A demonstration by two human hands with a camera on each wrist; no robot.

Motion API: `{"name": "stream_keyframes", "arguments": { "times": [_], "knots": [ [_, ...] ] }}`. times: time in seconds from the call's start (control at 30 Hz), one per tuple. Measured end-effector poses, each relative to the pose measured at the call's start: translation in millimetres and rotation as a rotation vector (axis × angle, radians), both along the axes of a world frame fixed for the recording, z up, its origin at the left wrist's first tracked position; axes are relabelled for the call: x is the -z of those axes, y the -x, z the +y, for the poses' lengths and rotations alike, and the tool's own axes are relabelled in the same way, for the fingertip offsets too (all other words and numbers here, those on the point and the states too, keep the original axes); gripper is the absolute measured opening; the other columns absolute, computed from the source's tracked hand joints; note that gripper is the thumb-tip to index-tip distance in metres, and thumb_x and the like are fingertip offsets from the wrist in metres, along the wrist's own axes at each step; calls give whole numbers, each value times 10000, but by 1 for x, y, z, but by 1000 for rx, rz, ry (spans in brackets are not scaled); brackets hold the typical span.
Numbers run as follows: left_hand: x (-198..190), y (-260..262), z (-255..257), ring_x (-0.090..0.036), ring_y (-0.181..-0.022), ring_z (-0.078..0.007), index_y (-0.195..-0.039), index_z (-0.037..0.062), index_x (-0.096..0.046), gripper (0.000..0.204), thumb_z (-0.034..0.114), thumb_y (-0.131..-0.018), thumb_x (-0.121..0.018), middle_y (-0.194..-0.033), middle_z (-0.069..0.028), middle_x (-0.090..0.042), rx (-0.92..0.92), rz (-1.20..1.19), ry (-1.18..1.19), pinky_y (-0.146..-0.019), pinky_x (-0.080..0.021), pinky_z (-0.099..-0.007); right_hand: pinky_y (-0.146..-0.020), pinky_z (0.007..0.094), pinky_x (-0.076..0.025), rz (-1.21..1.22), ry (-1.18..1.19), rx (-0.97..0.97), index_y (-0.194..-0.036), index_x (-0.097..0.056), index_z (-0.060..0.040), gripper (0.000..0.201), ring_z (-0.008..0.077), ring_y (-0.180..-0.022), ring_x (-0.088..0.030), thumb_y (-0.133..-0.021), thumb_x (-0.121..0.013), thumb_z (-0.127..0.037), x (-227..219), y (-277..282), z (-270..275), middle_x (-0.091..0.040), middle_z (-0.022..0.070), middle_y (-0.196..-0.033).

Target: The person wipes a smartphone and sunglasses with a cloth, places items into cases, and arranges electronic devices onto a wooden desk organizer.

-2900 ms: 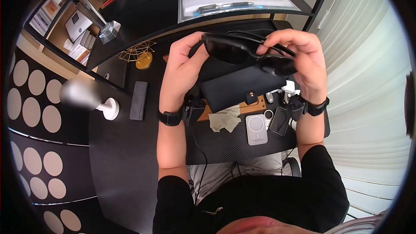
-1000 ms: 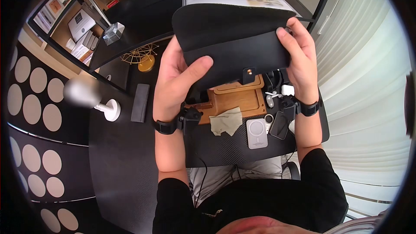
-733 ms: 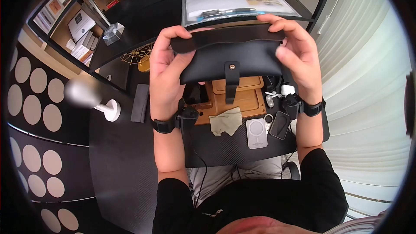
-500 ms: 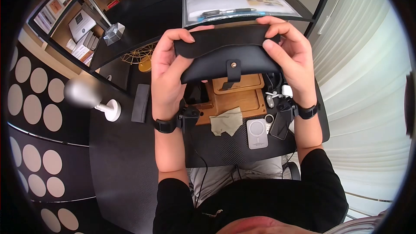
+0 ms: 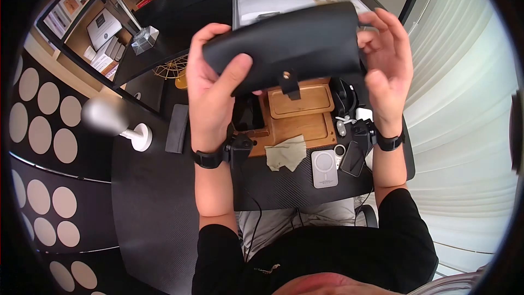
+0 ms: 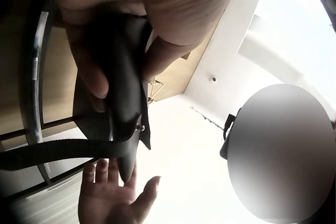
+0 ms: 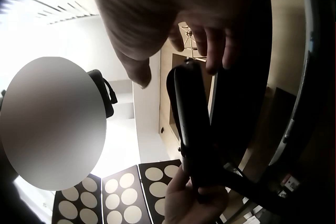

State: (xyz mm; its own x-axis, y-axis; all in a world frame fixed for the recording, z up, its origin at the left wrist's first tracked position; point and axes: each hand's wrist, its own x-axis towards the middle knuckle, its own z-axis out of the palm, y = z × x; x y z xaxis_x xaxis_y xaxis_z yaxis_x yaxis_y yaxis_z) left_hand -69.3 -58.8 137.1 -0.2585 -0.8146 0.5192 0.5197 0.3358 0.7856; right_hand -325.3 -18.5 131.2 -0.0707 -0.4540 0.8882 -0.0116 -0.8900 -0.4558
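Over the dark desk, left hand grips black case; right hand released.

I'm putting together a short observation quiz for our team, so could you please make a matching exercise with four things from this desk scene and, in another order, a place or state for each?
Things
1. black case
2. pale cloth
3. white lamp
4. light grey pad

Places and states
A. lies flat on the desk, a ring marked on its face
B. gripped by the left hand
C. stands on a round base
D. lies partly over the near edge of the wooden tray

Right pairs: 1-B, 2-D, 3-C, 4-A.
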Motion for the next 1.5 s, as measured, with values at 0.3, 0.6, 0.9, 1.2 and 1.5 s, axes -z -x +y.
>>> {"name": "stream_keyframes", "arguments": {
  "times": [0.3, 0.6, 0.9, 1.2, 1.5],
  "knots": [
    [3, -4, 2, -700, -895, -214, -1393, 57, -385, 491, 174, -985, -631, -1188, -132, -634, 76, 193, 126, -622, -568, -308, -669, 296, -511, 477, -268, -218, -1422, -516, -16, 675, 144, -708, -675, -879, -799, -298, 21, -7, 5, -716, 53, -777],
    [6, -18, 5, -663, -1036, -169, -1379, -7, -404, 715, 28, -798, -819, -1106, -108, -689, 428, -172, 197, -908, -515, -292, -833, 268, -541, 263, -394, -161, -1265, -647, 51, 332, 139, -970, -694, -1002, -639, -152, 8, -7, 2, -741, 106, -1107],
    [-6, -16, 6, -603, -1001, -135, -1233, 21, -554, 512, 58, -802, -827, -1092, -60, -628, 339, -779, 417, -897, -472, -275, -783, 236, -544, 60, -408, -60, -1180, -677, 32, 221, 96, -884, -681, -963, -666, -11, 0, 4, 9, -739, 68, -974],
    [1, 5, 0, -634, -822, -92, -1156, 67, -546, 359, 40, -865, -755, -951, -30, -632, -175, -584, 68, -642, -539, -249, -712, 308, -524, 476, -128, 196, -955, -712, 9, 114, 204, -786, -683, -842, -726, 26, -13, -18, 22, -704, 101, -855],
    [9, 14, -2, -629, -911, -83, -1215, 39, -503, 391, 24, -906, -743, -1052, -45, -623, -195, -231, 61, -732, -562, -224, -627, 351, -521, 602, -5, 307, -935, -701, 22, 138, 276, -728, -657, -804, -746, 17, 3, -35, 13, -659, 118, -805]
  ]
}}
